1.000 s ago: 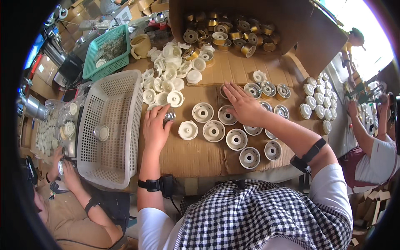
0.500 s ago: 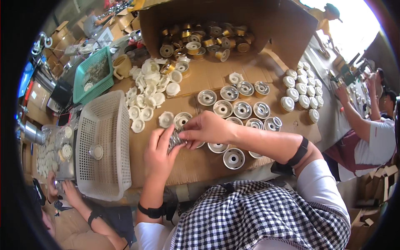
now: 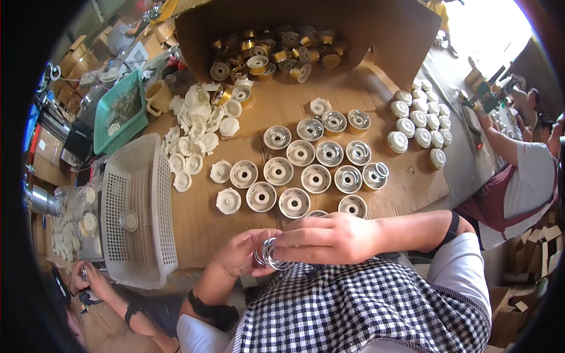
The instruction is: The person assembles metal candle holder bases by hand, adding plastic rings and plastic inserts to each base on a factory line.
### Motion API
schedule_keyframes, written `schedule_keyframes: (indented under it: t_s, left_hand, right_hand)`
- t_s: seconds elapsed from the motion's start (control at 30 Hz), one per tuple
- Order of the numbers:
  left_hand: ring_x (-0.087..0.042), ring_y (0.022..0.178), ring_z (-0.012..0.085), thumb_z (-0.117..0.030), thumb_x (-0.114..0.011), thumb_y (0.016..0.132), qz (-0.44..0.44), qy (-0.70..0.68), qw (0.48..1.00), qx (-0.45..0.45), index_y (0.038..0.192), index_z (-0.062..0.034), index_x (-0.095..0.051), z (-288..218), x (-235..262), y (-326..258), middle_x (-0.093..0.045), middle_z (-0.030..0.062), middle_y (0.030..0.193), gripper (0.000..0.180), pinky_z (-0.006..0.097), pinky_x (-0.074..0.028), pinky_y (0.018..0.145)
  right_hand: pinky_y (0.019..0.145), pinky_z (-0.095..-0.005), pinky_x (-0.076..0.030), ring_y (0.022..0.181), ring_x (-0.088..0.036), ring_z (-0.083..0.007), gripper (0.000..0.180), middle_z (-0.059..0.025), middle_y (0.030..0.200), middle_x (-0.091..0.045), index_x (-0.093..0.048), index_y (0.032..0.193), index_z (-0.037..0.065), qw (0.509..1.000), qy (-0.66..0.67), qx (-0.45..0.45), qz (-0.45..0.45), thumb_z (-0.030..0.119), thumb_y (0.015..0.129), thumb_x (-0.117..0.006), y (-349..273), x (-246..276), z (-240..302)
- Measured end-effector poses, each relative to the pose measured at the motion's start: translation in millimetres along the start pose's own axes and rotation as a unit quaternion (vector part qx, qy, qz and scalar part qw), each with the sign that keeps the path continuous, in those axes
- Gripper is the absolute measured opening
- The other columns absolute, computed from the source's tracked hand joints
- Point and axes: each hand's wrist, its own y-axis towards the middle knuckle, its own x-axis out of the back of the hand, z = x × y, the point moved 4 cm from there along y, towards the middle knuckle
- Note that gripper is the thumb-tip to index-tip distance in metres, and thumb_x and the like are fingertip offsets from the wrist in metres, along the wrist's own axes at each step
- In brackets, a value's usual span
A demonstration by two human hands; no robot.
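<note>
Close to my body, at the cardboard's near edge, my left hand (image 3: 240,254) is closed round a loose bunch of shiny metal rings (image 3: 272,256). From the right, my right hand (image 3: 336,237) grips the same bunch, its fingers bent over the far side. Just beyond my hands stand several round metal cups (image 3: 293,203) with a hole in the middle. Silver rings lie in some of the farther cups, and one ring (image 3: 381,170) leans on the rim of a cup at the right. White plastic caps (image 3: 228,200) lie to the left of the cups.
A white plastic basket (image 3: 166,217) stands at left, with a green basket (image 3: 100,126) behind it. A heap of white caps (image 3: 197,112) lies near a cardboard box (image 3: 394,35) holding gold-sided cups. Capped cups (image 3: 406,126) stand at right. Other people work on both sides.
Both hands have drawn back toward my body with the rings, uncovering cups and a cap. The bunch now looks spread into separate loops. The view has shifted slightly.
</note>
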Motion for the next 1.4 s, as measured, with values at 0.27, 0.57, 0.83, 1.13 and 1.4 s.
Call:
schedule_keyframes:
  t_s: [0.27, 0.57, 0.83, 1.13, 1.4]
  left_hand:
    - [-0.065, 0.091, 0.0183, -0.040, -0.070, 0.097, -0.093, 0.114, 0.955, -0.259, 0.140, -0.0011, -0.051, -48.3, -57.7, 18.4, -0.060, 0.0116, 0.115, 0.061, 0.027, -0.055, 0.063]
    - [-0.066, 0.069, 0.0133, -0.021, -0.061, 0.104, -0.127, 0.215, 0.941, -0.227, 0.130, 0.0009, -0.052, -28.5, -32.5, 28.6, -0.066, 0.0078, 0.092, 0.035, 0.023, -0.051, 0.056]
    - [-0.044, 0.046, 0.0119, -0.046, -0.043, 0.109, -0.068, -0.060, 0.993, 0.069, 0.116, -0.0038, -0.058, -9.7, -25.5, 18.7, -0.057, 0.0055, 0.072, 0.045, 0.023, -0.035, 0.042]
    - [-0.066, 0.104, 0.0254, -0.046, -0.041, 0.108, -0.078, -0.071, 0.994, -0.024, 0.122, -0.0093, -0.055, -2.3, -28.6, 35.5, -0.064, 0.0098, 0.117, 0.042, 0.041, -0.057, 0.077]
    - [-0.061, 0.112, 0.0273, -0.043, -0.035, 0.109, -0.244, 0.048, 0.901, -0.355, 0.137, -0.0065, -0.040, -26.7, -58.9, 58.1, -0.052, 0.0170, 0.133, 0.047, 0.042, -0.055, 0.091]
  right_hand:
    - [0.087, -0.0339, -0.059, 0.102, -0.070, -0.0256, 0.045, -0.0151, 0.113, -0.068, -0.065, 0.128, -0.001, 0.910, 0.223, -0.321, -0.136, 0.007, 0.085, -0.079, -13.0, 0.1, -53.6]
    - [0.080, -0.0377, -0.059, 0.099, -0.070, -0.0310, 0.051, -0.0155, 0.116, -0.065, -0.064, 0.129, 0.002, 0.950, 0.077, -0.274, -0.131, 0.011, 0.081, -0.081, -18.0, 3.4, -48.2]
    - [0.074, -0.0337, -0.063, 0.105, -0.069, -0.0286, 0.040, -0.0154, 0.125, -0.066, -0.069, 0.122, -0.001, 0.992, -0.108, 0.036, -0.059, 0.008, 0.084, -0.067, -17.8, 6.1, -21.1]
    - [0.090, -0.0381, -0.059, 0.107, -0.067, -0.0302, 0.048, -0.0129, 0.118, -0.065, -0.067, 0.124, 0.002, 0.959, 0.070, -0.232, -0.150, 0.004, 0.078, -0.079, -13.6, 20.2, -37.0]
    - [0.078, -0.0319, -0.062, 0.088, -0.073, -0.0203, 0.047, -0.0131, 0.112, -0.066, -0.065, 0.125, -0.001, 0.885, 0.137, -0.385, -0.221, 0.011, 0.083, -0.083, -29.3, 0.4, -45.8]
